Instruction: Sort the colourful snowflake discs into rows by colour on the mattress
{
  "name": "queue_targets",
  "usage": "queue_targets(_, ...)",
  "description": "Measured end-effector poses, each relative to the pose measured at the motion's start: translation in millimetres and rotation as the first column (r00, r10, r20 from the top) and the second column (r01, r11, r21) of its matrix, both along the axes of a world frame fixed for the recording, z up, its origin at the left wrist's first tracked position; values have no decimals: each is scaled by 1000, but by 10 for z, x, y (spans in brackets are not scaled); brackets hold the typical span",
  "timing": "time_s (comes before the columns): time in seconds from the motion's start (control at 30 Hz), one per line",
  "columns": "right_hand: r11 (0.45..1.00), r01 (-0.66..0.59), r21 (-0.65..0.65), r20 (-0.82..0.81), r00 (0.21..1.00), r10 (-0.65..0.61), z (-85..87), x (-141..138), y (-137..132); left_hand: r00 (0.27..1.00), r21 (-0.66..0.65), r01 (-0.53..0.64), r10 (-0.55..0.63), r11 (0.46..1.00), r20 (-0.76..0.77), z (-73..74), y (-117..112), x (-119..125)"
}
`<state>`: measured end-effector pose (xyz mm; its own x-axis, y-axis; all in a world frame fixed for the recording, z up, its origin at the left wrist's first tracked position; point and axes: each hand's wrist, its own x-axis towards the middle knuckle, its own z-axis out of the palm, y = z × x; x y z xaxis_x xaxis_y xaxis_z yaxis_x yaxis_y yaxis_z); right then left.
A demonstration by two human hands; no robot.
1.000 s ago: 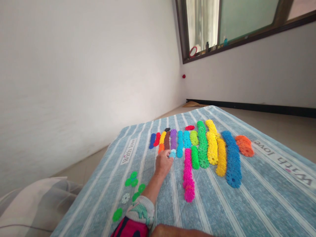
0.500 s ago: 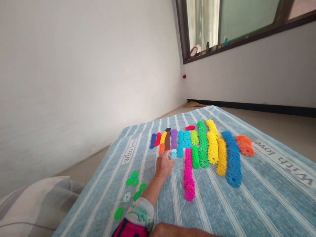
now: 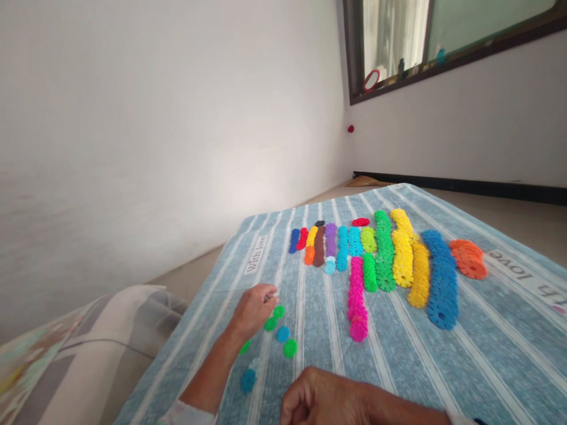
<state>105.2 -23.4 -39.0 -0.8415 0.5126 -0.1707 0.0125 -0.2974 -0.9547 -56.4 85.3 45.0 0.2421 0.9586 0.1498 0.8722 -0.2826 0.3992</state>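
My left hand (image 3: 254,310) is low over the cloth with thumb and fingers pinched together. A trace of green shows at its fingertips, too small to name. Beside and below it lie loose toothed plastic discs: green ones (image 3: 290,348), blue ones (image 3: 247,381) and a pale one (image 3: 256,365). My right hand (image 3: 316,395) is curled closed at the bottom edge, its palm side hidden. Farther off, overlapping discs form colour rows, among them pink (image 3: 357,301), purple (image 3: 331,239), green (image 3: 384,251) and blue (image 3: 440,280). A short light-blue row (image 3: 330,265) sits below the purple.
A blue-and-white striped cloth (image 3: 319,319) covers the surface under the discs. At the right end lie orange discs (image 3: 468,260). White walls stand behind, with a window (image 3: 398,35) at upper right. Grey-white striped fabric (image 3: 128,313) is bunched at lower left.
My left hand has left the light-blue discs and come back to the loose discs at the left. My right hand now shows more at the bottom. The view has shifted left.
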Motion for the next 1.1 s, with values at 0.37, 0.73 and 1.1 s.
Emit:
queue_targets(0.37, 999, 1, -50, 49, 999, 2, 212, 66, -141, 996, -240, 28, -49, 970, -79, 45, -682, -416)
queue_targets(0.73, 1000, 5, 5, 60, 998, -5, 173, 65, -175, 997, -295, -36, 12, 955, -83, -3, -1013, -589)
queue_targets(1.1, 1000, 29, -3, 52, 998, -29, 181, 50, -192, 964, -178, -131, 83, 975, -254, -129, -1009, -387)
